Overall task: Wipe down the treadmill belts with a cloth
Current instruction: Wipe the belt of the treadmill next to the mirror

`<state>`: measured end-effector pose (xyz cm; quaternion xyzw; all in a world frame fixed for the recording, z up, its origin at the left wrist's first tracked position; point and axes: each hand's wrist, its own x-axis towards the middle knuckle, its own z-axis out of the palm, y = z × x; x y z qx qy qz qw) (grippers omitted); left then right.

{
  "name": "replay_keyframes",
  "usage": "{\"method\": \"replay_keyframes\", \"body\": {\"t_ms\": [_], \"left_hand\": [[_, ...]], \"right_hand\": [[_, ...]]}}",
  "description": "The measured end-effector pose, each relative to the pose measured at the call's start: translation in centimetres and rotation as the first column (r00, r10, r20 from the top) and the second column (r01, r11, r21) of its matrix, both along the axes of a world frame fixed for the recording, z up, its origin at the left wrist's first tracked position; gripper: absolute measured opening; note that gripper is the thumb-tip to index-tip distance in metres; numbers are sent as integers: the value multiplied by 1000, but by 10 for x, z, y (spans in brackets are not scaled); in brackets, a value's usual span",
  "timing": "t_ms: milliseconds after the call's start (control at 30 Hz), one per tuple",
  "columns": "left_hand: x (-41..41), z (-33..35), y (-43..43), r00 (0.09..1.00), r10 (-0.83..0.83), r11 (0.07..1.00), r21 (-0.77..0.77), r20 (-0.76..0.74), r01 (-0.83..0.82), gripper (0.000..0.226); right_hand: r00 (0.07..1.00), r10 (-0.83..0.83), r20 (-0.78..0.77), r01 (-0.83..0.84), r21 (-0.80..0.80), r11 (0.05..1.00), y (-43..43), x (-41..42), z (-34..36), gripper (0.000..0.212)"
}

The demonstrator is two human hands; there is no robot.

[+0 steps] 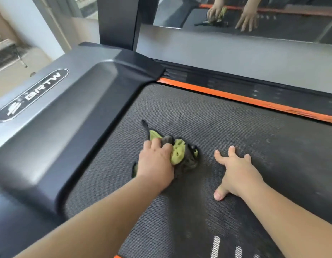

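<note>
The dark textured treadmill belt [226, 123] fills the middle of the head view. My left hand [156, 162] grips a crumpled green and grey cloth [178, 153] and presses it onto the belt near the motor cover. Part of the cloth is hidden under that hand. My right hand [236, 172] lies flat on the belt to the right of the cloth, fingers spread, holding nothing.
A grey and black motor cover [68, 108] with an oval logo borders the belt on the left. An orange strip [245, 100] and black side rail run along the far edge. A mirror [254, 13] behind reflects both hands. A black upright post [116, 21] stands at the back.
</note>
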<state>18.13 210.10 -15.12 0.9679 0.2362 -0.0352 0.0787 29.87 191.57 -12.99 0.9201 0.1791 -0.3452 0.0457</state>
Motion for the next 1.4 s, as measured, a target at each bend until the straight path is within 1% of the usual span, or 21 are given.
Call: {"method": "replay_keyframes", "body": {"t_ms": [67,133,200,267,367,433,500,567,633,700,767,833,867,933,1033,1067,1133,1200,1267,1333,1400], "left_hand": [[-3,-9,-31,981,-168,982,-69,97,175,41],[-13,-15,-55,874,-466,871,-101,139,480,36],[-10,-12,-40,768,-622,760,-117,153,639,38],[7,-12,-3,795,-596,797,-38,117,603,44],[31,-8,36,965,-237,971,10,110,238,49],[30,-12,21,989,-48,998,-40,142,54,47],[15,-17,-11,975,-109,983,-122,194,134,43],[-11,-15,-42,904,-350,892,-207,243,401,37],[-13,-7,-36,832,-521,799,-236,187,554,39],[10,-7,-4,851,-515,842,-126,103,525,44],[29,-6,23,969,-221,970,-82,107,230,45],[35,-11,24,983,55,992,-124,175,-33,42],[31,-15,12,982,40,994,-105,186,-21,40],[11,-18,-20,963,-190,968,-129,192,216,38],[-16,-6,-30,798,-573,758,-248,187,603,40],[-9,-1,-13,755,-643,724,-222,127,654,44],[11,-2,25,810,-587,806,-83,20,586,53],[25,-3,52,968,-239,969,-43,78,243,50],[27,-13,45,987,-29,999,-32,156,35,41],[19,-19,18,970,-167,984,-34,176,176,36],[4,-20,-9,886,-420,888,-111,196,446,36]], "right_hand": [[999,-41,-5,41,-2,999,1,1,-1,134],[999,-37,30,37,1,999,-1,1,-3,106],[999,-14,46,14,5,1000,-3,2,-7,105],[1000,-7,0,7,-23,1000,-3,3,-6,120],[998,1,-56,-2,-22,1000,-1,0,1,141],[998,6,-55,-8,-36,999,1,0,3,143],[999,-28,-45,26,-43,999,3,3,1,138],[999,-50,-16,49,-66,997,3,8,-5,109],[999,-49,22,50,-45,998,1,9,-10,91],[999,-50,4,50,3,999,-2,7,-9,108],[998,-32,-49,32,-1,1000,-2,3,-3,135],[998,-12,-57,10,-38,999,1,1,0,143],[998,-12,-57,9,-50,999,3,2,1,144],[998,-50,-45,47,-56,997,3,5,0,138],[999,18,35,-13,-130,991,4,9,-6,96],[999,24,23,-21,-125,992,4,10,-8,97],[1000,-13,-25,11,-102,995,5,10,-8,124],[999,-14,-48,9,-105,994,5,7,-6,144],[999,0,-48,-6,-114,993,8,6,-6,147],[999,-18,-39,14,-109,994,10,8,-6,144],[998,-64,-5,64,-67,996,6,5,-5,120]]}}
